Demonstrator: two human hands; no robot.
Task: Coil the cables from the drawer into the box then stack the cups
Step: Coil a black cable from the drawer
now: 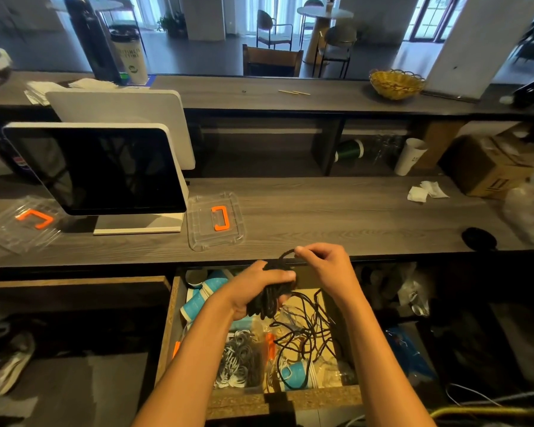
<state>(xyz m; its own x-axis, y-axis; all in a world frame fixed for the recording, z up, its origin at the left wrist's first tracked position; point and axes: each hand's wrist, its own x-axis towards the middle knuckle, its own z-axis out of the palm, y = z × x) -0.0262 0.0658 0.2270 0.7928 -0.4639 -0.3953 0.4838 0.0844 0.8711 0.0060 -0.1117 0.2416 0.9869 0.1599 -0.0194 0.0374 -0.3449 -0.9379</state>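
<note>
While loose black strands trail into the open drawer [261, 392], left hand [253, 291] clamps the black cable [270, 298] bundle, anchoring the coil; right hand [324, 266] pinches a loop above, likely to wind. Beyond, clear lid [204, 241] on counter.

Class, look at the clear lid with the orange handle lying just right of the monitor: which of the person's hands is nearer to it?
Left. The left hand sits just below the lid, gripping the cable bundle; the right hand is further right.
</note>
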